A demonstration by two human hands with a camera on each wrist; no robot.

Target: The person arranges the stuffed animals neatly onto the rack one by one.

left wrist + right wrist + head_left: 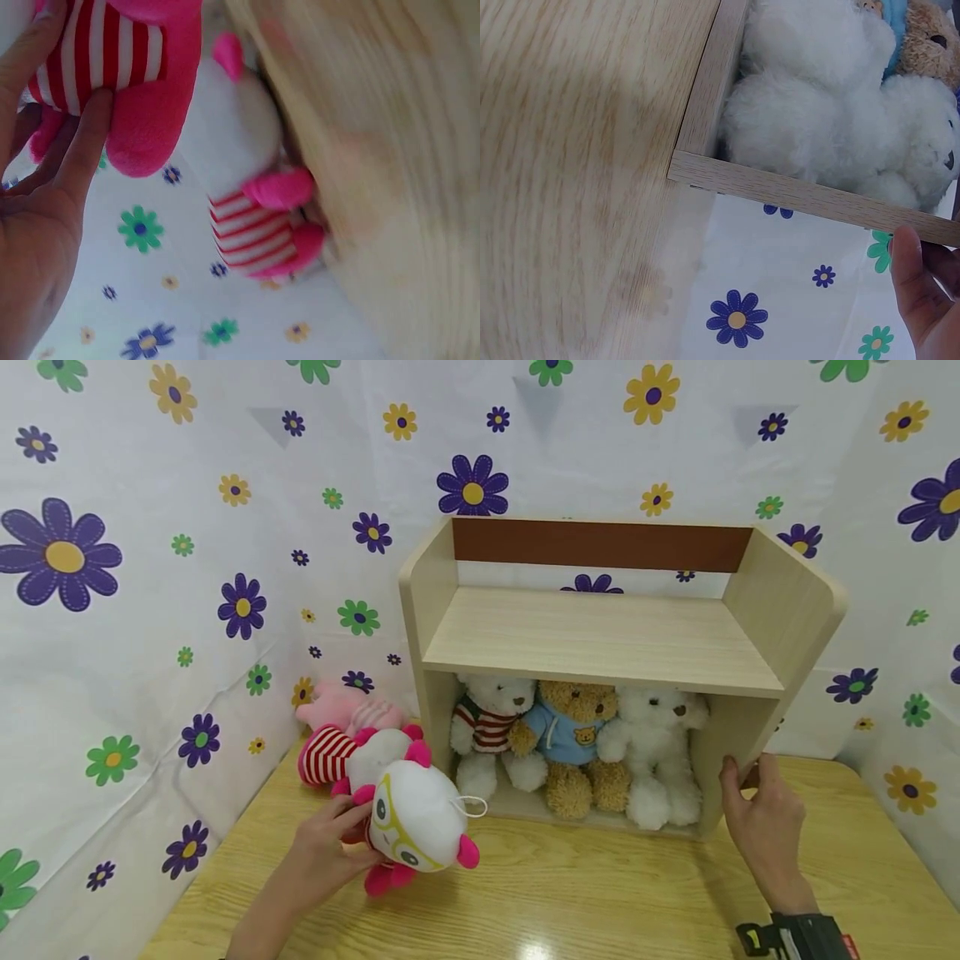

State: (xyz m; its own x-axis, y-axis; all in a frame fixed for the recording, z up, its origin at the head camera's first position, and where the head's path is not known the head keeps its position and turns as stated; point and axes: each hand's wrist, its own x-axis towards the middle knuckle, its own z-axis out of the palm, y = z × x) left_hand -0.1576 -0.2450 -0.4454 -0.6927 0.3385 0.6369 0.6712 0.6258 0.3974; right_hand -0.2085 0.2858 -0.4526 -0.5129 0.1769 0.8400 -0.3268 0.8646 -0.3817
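My left hand (pixel 318 856) grips a plush panda (pixel 431 818) by its striped body. Its white head with yellow glasses points right, and a white loop hangs from it. In the left wrist view my fingers lie around the red-and-white stripes and pink limbs of this panda (pixel 154 124). My right hand (pixel 768 827) holds the front edge of the right side panel of a wooden shelf (pixel 600 631). In the right wrist view the thumb of my right hand (pixel 922 296) lies against that panel edge (pixel 802 191).
In the shelf's lower compartment sit a white bear in stripes (pixel 498 727), a brown bear in a blue hoodie (pixel 566 735) and a plain white bear (pixel 656 756). Left of the shelf lie another striped plush (pixel 378 756) and a pink plush (pixel 341 706) on the wooden table (pixel 585 893).
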